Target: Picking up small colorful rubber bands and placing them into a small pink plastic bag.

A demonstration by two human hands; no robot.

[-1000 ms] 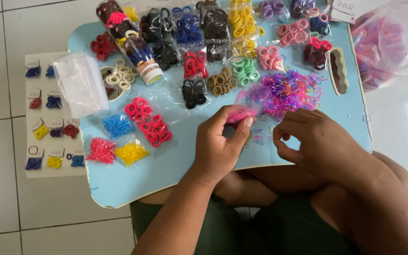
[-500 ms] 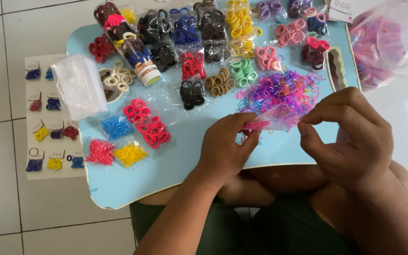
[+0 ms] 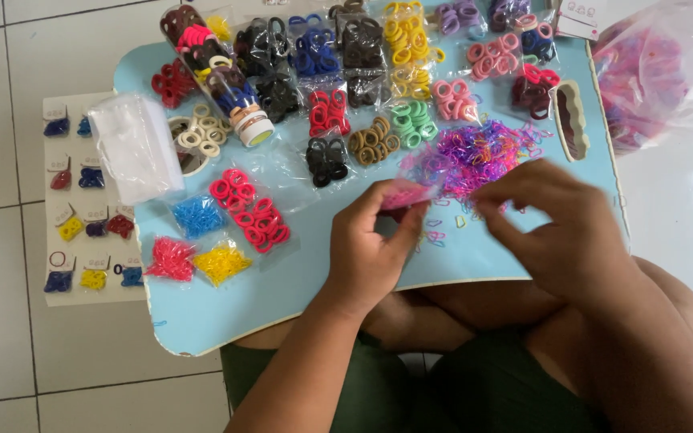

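Head view, looking straight down on a light blue lap table [image 3: 298, 297] resting over the person's crossed legs.

Left hand [image 3: 370, 252]: closed in a pinch on a small clear packet of pink bands [image 3: 401, 195], held just above the table surface at the near edge of the loose pile. Right hand [image 3: 559, 232]: fingers curled and drawn together just beside the packet; the view is blurred, so whether they grip a band cannot be told.

The loose pile of tiny purple and pink bands [image 3: 475, 152] lies unbagged on the table, just beyond both hands and close to the table's slotted handle [image 3: 571, 120]. Several stray bands [image 3: 435, 236] lie apart from the pile, between the hands and the near edge.

Risks noted:
- The loose bands are light and unrestrained. A sweep of either wrist would likely push them off the table or into the handle slot.
- The packet is held by a fingertip pinch only. If it tips mouth-down, its contents may spill back out.
- Sorted packets, such as the green rings [image 3: 413, 120] and the black rings [image 3: 326, 159], lie touching or near the pile. Loose bands could drift among them and mix colours.
- The table sits on the legs, not the floor. A shift of a knee would likely tilt it and slide the yellow band packet [image 3: 222, 263] at the near edge onto the tiles.
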